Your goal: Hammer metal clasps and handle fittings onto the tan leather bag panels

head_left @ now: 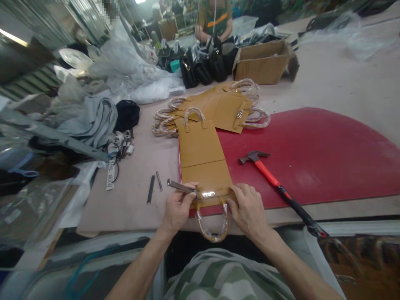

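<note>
A tan bag panel (203, 150) with a wrapped handle at each end lies flat in front of me, its near end on a red sheet (315, 158). My left hand (178, 208) pinches a metal rod (179, 186), a punch by its look, tilted over the panel's near left side. Beside its tip is a shiny metal plate (208, 194). My right hand (248, 207) grips the panel's near right edge, next to the near handle (214, 237). To the right lies a claw hammer (275, 179) with a red and black handle.
More tan panels (215, 102) with wrapped handles are piled behind. A thin metal rod (159, 181) and a dark flat strip (151, 189) lie at left. Black bags (215, 62), a cardboard box (264, 62) and plastic wrapping (131, 71) stand farther back. A person (215, 21) is across the table.
</note>
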`<state>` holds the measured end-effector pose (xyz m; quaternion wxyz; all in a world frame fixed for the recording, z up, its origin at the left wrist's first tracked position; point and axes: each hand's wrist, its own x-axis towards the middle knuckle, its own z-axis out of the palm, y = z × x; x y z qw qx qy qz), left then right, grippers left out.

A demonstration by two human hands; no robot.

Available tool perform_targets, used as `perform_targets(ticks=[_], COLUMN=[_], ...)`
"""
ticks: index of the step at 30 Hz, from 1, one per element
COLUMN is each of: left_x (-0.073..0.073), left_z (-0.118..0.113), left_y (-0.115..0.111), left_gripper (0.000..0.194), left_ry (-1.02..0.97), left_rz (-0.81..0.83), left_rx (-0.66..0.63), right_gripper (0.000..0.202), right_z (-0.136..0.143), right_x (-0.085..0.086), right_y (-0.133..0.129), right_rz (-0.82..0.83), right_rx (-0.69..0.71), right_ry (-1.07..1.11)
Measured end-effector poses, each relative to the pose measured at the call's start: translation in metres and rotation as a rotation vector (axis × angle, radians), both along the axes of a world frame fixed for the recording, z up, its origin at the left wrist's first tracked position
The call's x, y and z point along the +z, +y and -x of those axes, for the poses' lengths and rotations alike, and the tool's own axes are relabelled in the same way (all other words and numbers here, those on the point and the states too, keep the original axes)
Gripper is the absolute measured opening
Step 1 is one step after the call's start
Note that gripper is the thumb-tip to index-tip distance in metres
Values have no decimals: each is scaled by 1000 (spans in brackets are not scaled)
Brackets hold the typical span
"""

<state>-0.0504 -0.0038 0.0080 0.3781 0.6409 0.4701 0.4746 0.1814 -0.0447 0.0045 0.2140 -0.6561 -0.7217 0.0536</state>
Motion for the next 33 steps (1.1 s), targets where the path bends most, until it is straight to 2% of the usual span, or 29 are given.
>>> perform_targets(ticks=[3, 6, 10, 17, 20, 23, 29, 33], left_x=[3, -3, -10, -8, -8, -8, -7, -4], left_z=[-26, -49, -65, -62, -61, -62, -61, -59], left_y=[8, 14, 17, 19, 20, 19, 20, 21], left_gripper=[11, 12, 12, 12, 14, 14, 15, 15], left_ry=[-58, -94, -97, -139, -158, -171, -304, -395], left_rz=[48, 89, 132, 208, 206, 207, 249, 284], left_rx=[-79, -125, -156, -156, -182, -211, -181, -167], right_gripper=[24, 25, 25, 22, 22, 25, 19, 23], right_z=[-6, -12, -13, -6, -9, -14, -19, -14], right_x=[-8, -12, -10, 6, 8, 8, 8, 13], right_y=[1, 3, 1, 2, 8, 14, 28, 33], right_rz=[-11, -12, 53, 274, 314, 362, 644, 634], right_rx=[9, 29, 2, -190, -228, -229, -162, -191], right_ry=[72, 137, 230, 531, 564, 583, 914, 947])
